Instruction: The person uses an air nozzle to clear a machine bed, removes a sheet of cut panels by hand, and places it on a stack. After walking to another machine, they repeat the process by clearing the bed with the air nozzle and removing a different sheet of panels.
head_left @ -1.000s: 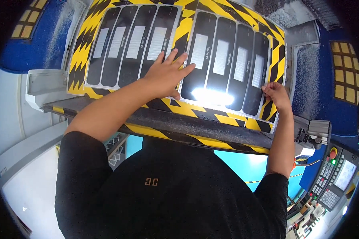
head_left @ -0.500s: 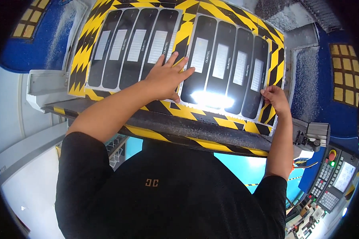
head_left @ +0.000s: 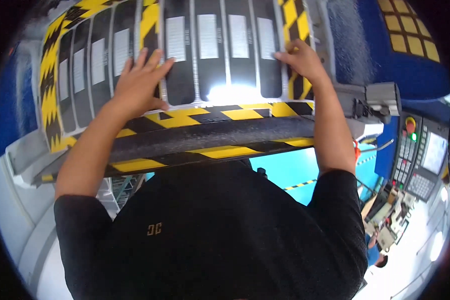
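Two sheets of long black panels with rounded ends and white label blocks lie side by side on a bed edged in yellow-and-black striped tape. My left hand point(head_left: 139, 85) rests with fingers spread over the taped gap between the left sheet point(head_left: 99, 85) and the right sheet point(head_left: 211, 75). At the outer edge of the right sheet is my right hand point(head_left: 303, 59), its thumb and bent fingers drawn together by the last panel. Whether anything sits between those fingertips is hidden. A bright glare covers the near ends of the middle panels.
A dark ledge point(head_left: 215, 137) with striped tape runs between my body and the bed. To the right stands a machine control panel point(head_left: 419, 155) with a red knob and screen. White grains coat the blue side wall point(head_left: 352, 50). A person point(head_left: 377, 255) is at lower right.
The whole view has shifted, so the bed now appears higher and farther left. Both hands keep about the same places on the panels, the left still spread, the right still closed.
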Tool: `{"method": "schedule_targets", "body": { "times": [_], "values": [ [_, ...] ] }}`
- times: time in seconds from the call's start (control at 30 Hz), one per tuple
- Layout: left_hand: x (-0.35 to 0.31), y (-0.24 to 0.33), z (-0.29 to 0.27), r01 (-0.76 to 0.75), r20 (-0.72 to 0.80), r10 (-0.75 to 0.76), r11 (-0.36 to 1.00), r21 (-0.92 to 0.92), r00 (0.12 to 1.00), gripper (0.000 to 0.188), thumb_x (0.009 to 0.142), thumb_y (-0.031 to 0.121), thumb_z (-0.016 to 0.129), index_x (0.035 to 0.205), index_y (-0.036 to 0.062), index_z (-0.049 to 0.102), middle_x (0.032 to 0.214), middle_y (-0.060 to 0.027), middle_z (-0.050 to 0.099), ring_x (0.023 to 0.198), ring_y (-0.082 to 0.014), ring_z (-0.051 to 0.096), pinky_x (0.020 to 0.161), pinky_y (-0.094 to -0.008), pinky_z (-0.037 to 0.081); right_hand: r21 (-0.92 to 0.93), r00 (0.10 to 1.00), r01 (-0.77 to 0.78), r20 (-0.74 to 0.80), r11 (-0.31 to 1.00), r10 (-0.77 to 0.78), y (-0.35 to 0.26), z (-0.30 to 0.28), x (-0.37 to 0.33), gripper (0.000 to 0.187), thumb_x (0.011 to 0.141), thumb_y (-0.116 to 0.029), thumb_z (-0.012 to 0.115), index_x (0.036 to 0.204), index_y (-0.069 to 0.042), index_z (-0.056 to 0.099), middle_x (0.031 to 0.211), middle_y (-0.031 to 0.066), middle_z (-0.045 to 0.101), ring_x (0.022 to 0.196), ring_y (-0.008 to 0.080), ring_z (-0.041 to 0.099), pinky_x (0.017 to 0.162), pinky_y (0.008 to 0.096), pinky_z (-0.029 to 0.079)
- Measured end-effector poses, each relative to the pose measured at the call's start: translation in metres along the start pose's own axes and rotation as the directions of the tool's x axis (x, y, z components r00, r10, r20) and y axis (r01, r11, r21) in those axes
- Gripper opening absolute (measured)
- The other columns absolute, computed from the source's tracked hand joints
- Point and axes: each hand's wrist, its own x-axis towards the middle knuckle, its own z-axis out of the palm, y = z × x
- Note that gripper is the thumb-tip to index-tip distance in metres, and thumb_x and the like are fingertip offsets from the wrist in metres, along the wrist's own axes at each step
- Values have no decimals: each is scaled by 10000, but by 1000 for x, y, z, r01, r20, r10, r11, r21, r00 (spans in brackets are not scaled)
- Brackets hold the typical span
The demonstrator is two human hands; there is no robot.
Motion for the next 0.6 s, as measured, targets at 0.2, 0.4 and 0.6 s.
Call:
{"method": "schedule_targets", "body": {
  "times": [0.2,0.4,0.6],
  "values": [
    [2,4,0,7,11,-7,1000,10,1000,1048,607,336,890,1497,240,346,1595,-94,252,1485,-317,175,1198,-510,160,-205,999,24,-24,978,-29,-19,6,-10,914,703,-447,843,1441,-85,441,893,176,684,787,275,685,696,368,539],
    [3,9,-2,42,27,-43,998,38,999,1053,597,318,900,1493,247,351,1594,-90,258,1486,-319,173,1198,-505,157,-198,1000,-23,-5,980,23,-22,5,-14,906,702,-483,832,1444,-126,455,914,181,692,833,299,693,772,380,537],
    [1,6,-1,30,25,-31,999,37,999,1066,589,326,904,1495,248,349,1598,-86,249,1488,-320,169,1195,-521,153,-177,999,-52,2,983,53,-24,8,-15,888,704,-492,825,1438,-143,468,929,186,697,842,300,693,789,384,538]
  ]
}}
